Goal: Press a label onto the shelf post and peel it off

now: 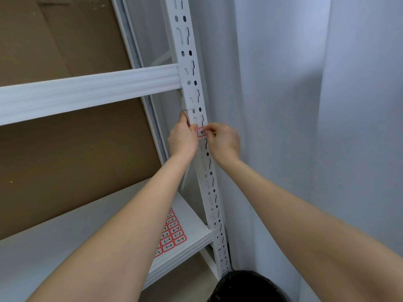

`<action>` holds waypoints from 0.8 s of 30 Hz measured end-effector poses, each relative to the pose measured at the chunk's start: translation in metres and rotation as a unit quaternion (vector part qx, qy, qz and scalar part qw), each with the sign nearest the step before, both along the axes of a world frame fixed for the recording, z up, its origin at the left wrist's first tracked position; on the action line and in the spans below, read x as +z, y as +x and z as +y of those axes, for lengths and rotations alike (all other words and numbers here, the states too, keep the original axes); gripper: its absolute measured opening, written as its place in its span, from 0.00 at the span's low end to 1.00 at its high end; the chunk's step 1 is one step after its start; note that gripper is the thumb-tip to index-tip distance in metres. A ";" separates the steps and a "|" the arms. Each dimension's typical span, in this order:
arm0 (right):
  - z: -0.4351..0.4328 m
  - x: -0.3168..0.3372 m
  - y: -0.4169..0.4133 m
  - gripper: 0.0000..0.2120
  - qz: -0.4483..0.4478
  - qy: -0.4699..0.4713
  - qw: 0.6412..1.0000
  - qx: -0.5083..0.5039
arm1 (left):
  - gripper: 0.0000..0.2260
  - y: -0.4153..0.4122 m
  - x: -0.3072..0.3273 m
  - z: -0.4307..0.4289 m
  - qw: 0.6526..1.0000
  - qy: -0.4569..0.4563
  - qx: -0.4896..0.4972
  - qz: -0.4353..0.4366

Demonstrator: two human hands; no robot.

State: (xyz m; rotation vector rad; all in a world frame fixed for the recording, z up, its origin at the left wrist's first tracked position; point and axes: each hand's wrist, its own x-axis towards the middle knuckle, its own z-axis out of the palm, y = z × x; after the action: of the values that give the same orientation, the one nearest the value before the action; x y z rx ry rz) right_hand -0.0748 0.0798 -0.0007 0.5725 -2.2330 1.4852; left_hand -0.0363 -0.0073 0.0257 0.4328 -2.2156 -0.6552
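A small white label [201,132] with a red border and black handwriting sits against the white slotted upright post [189,68] of a metal shelf rack. My right hand [223,143] pinches the label's right edge with thumb and fingertips. My left hand [182,138] grips the post from the left, its thumb at the label's left edge. Both forearms reach up from the bottom of the view.
A sheet of red-bordered handwritten labels [173,233] lies on the lower white shelf [65,236]. A white crossbeam [87,90] runs left of the post. Brown cardboard [65,160] backs the rack. A pale curtain [305,127] hangs on the right, a black-lined bin [246,286] below.
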 end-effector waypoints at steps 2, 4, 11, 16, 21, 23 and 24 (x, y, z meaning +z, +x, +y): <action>0.002 -0.005 0.002 0.10 -0.016 -0.045 0.999 0.001 | 0.15 0.001 0.000 0.000 1.000 0.003 -0.006 0.001; 0.002 -0.011 0.006 0.11 -0.004 -0.076 0.997 0.001 | 0.15 0.002 0.001 0.001 1.000 0.006 -0.008 0.003; -0.005 -0.018 0.007 0.13 0.031 -0.038 0.999 -0.017 | 0.14 0.001 0.000 0.001 1.000 0.004 -0.003 0.003; -0.006 -0.018 0.007 0.13 0.026 -0.043 0.998 -0.026 | 0.14 0.001 0.000 0.001 1.000 0.003 0.000 0.006; -0.004 -0.012 0.003 0.10 -0.026 -0.056 0.998 -0.015 | 0.15 0.001 -0.001 0.000 1.000 0.002 -0.002 0.005; -0.003 -0.013 0.004 0.09 -0.036 -0.090 0.995 -0.012 | 0.15 0.001 0.000 0.000 1.000 0.003 -0.005 0.007; -0.003 -0.014 0.005 0.09 -0.033 -0.096 0.995 -0.010 | 0.15 0.001 0.000 0.000 1.000 0.003 -0.004 0.006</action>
State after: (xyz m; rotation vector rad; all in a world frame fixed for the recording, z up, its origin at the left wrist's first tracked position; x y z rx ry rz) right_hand -0.0699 0.0768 -0.0147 0.4448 -2.1051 1.7078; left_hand -0.0354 -0.0069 0.0255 0.4212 -2.2052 -0.6678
